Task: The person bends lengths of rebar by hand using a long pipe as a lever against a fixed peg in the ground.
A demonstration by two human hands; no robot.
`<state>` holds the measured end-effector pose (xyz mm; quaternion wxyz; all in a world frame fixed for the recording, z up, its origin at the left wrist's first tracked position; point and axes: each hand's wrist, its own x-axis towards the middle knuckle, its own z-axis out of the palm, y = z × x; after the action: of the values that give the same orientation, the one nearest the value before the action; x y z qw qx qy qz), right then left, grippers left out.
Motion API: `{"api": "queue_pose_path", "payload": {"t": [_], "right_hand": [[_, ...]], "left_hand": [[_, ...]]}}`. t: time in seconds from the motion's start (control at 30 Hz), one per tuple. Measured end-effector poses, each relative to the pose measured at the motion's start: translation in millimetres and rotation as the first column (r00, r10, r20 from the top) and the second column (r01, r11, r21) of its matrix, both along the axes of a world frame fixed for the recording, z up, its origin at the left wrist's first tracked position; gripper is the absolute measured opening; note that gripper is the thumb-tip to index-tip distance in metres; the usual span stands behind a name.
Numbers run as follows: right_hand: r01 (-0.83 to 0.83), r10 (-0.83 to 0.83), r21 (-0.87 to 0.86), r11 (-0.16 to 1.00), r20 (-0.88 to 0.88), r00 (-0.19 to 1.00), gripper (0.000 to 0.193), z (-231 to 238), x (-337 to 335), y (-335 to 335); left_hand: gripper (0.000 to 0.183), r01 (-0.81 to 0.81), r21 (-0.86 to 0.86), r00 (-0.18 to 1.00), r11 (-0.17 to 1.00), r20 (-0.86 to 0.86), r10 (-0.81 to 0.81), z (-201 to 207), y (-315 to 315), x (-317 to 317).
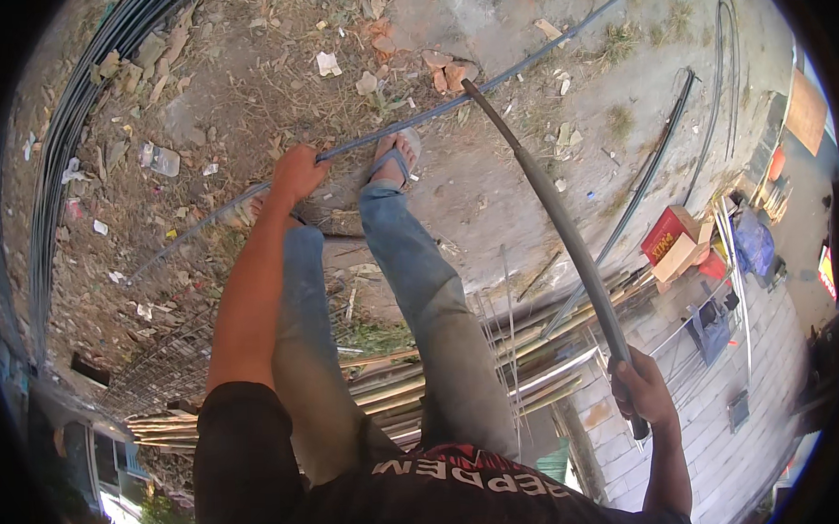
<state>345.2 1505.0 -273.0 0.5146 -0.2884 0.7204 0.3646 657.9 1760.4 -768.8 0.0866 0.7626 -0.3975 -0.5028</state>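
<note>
My left hand [299, 174] is closed round a long, thin steel rod [387, 129], which runs slantwise from the lower left to the upper right just above the ground. In my right hand [648, 388] is the thick end of a long dark metal bar [571, 234]. That bar narrows toward its far tip, which meets the rod close to some broken brick pieces [445, 72]. Whether the tip hooks round the rod or only touches it, I cannot tell. My sandalled foot [399, 156] stands right beside the rod, on the near side.
A thick bundle of steel rods [65, 154] curves along the left. Another rod bundle [652, 175] lies at the right, near a red carton [668, 235]. Bamboo poles [386, 374] are stacked behind my legs. A clear plastic bottle [162, 160] and litter dot the dirt.
</note>
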Motion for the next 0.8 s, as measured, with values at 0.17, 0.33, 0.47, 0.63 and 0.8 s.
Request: {"api": "queue_pose_path", "payload": {"t": [0.17,0.33,0.47,0.63,0.8], "right_hand": [[0.177,-0.176,-0.075,0.981,0.028,0.984,0.034,-2.9,4.4,78.1],[0.204,-0.191,-0.153,0.967,0.098,0.977,0.040,8.8,32.1,108.6],[-0.025,0.028,-0.167,0.986,0.017,0.999,0.042,21.9,39.1,70.7],[0.162,-0.157,-0.191,0.968,0.042,0.987,0.037,-3.3,92.5,144.4],[0.355,-0.336,-0.231,0.906,0.119,0.934,0.043,-20.6,127.0,181.5]], "left_hand": [[0.038,-0.022,0.062,0.988,0.998,-0.153,0.031,9.2,-5.7,16.5],[0.036,-0.074,0.014,0.971,0.997,-0.228,0.076,13.8,-2.0,39.5],[0.035,-0.073,0.063,0.964,0.995,-0.252,0.087,27.3,-12.5,54.3],[0.040,-0.036,0.115,0.971,0.993,-0.229,0.061,12.3,-3.6,55.3],[0.034,-0.084,0.056,0.949,0.995,-0.300,0.097,7.9,-2.7,62.4]]}}
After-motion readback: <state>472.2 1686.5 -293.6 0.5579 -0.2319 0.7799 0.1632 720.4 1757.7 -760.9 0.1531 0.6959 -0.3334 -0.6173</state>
